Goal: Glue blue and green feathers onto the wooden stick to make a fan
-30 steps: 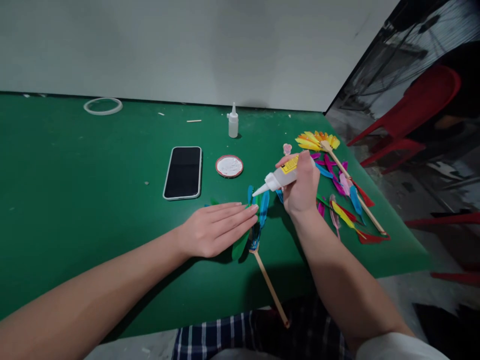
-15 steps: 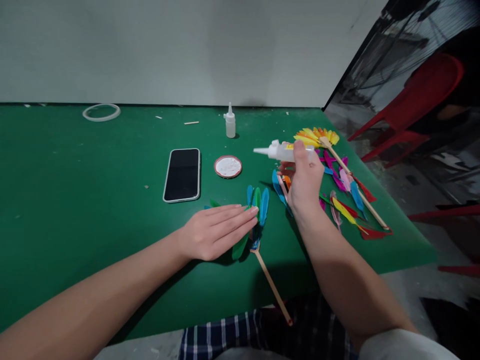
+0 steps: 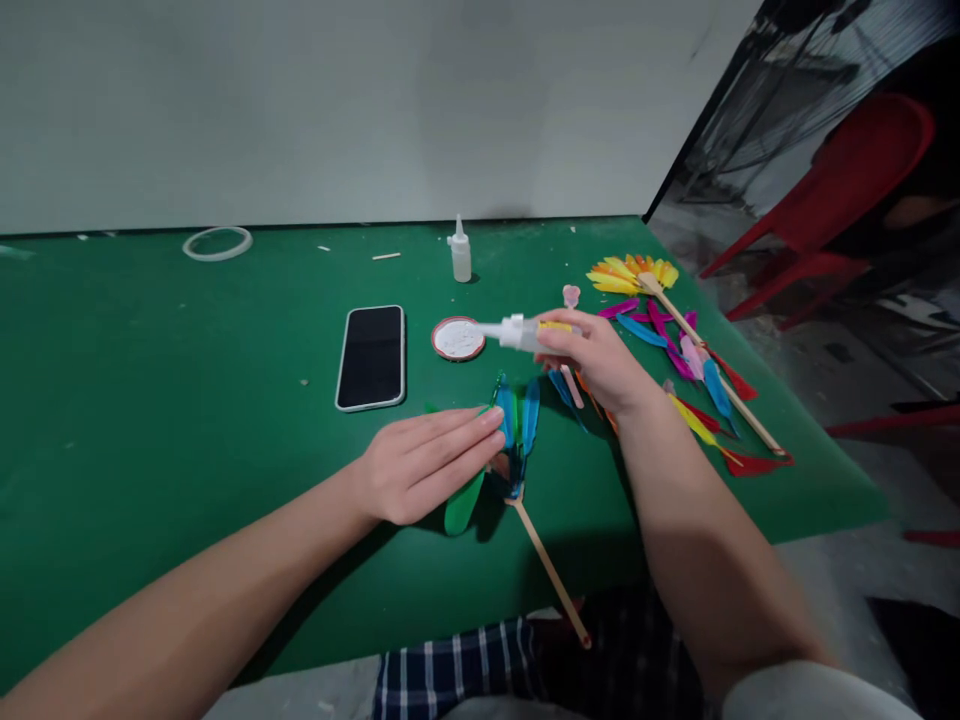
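Observation:
My left hand (image 3: 424, 462) lies over a small feather fan, its fingers straight and together, closed on the feathers; the thumb is mostly hidden. Green and blue feathers (image 3: 529, 415) fan out past the fingertips, and the wooden handle (image 3: 551, 568) slants down over the table's front edge. My right hand (image 3: 596, 362) is wrapped around a clear squeeze glue bottle (image 3: 517, 333), held sideways with its nozzle pointing left. The nozzle tip is above or beside a shallow round dish of white powder (image 3: 458, 339); I cannot tell if they touch.
On the green table (image 3: 187, 400) are a phone (image 3: 371, 358), a second small bottle (image 3: 461, 258) standing upright, and a clear ring (image 3: 217, 244). Loose feathers (image 3: 660, 330) and a yellow feather fan (image 3: 634, 274) lie at right. A red chair (image 3: 862, 190) stands beyond.
My right hand has moved the glue bottle left and down, toward the dish of white powder. My left hand stays on the fan, whose green feather shows more below the fingers.

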Motion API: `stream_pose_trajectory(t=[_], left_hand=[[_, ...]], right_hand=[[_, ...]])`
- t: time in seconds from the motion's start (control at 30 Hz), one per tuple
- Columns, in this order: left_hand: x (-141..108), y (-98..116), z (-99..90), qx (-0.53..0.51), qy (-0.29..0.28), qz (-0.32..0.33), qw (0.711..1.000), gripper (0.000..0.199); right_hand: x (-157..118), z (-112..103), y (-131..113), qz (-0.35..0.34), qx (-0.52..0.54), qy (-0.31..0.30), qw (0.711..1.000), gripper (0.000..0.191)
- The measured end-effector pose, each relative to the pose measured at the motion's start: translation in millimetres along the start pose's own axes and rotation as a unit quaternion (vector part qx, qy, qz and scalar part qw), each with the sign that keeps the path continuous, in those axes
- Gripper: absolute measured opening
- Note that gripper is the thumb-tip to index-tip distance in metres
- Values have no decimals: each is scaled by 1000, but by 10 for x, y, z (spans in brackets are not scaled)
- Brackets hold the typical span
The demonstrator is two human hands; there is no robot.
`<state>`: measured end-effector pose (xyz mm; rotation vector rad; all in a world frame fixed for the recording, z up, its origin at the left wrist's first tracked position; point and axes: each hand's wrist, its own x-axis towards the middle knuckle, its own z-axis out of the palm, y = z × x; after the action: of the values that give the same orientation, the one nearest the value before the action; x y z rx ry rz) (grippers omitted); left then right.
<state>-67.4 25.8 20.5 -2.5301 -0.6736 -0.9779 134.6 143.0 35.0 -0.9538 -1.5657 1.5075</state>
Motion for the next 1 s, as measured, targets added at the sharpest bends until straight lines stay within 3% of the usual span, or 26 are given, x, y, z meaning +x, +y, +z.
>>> stream_pose_trajectory(t=[0.1, 0.3, 0.43, 0.53, 0.63, 0.73, 0.87, 1.0], left_hand=[[-29, -42, -14, 41, 17, 2, 999, 28], [-148, -141, 80, 83, 81, -54, 992, 33], [-85, -158, 37, 34, 87, -195, 976, 24], [13, -186, 5, -42, 91, -359, 928, 18], [81, -248, 24, -171, 64, -522, 833, 27], [104, -322, 57, -289, -23, -582, 760, 31], [145, -405, 75, -328, -122, -597, 722, 42], [235, -446, 119, -337, -149, -588, 720, 59]], right_hand=[[-67, -85, -53, 36, -23, -70, 997, 23], [-51, -213, -6, 66, 50, -128, 988, 23], [-25, -195, 9, 32, 175, -84, 980, 26], [17, -130, 40, -17, 193, -42, 980, 29], [90, -59, 143, -37, 106, 7, 994, 33], [152, -16, 272, -56, -38, 71, 995, 35], [169, -3, 367, -74, -231, 101, 965, 31], [141, 17, 396, -70, -362, 92, 925, 26]])
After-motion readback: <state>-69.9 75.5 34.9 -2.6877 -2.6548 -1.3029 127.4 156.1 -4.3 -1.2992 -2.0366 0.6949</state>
